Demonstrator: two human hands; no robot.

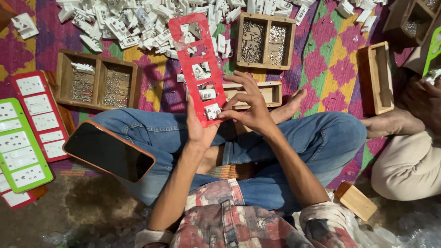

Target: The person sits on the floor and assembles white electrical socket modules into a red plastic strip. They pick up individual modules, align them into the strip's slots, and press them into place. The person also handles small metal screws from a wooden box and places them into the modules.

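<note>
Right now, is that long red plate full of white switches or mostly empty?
Mostly empty. The red plate, held by the left hand, shows open cut-outs up top; white switch pieces fill only its lower slots, where the right hand works.

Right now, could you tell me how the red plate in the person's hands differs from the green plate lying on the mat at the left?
The red plate is held up by the left hand and right hand; the green plate lies flat, untouched. The red plate's cut-outs are mostly open; the green plate's are filled with white parts. Both are long and narrow.
</note>
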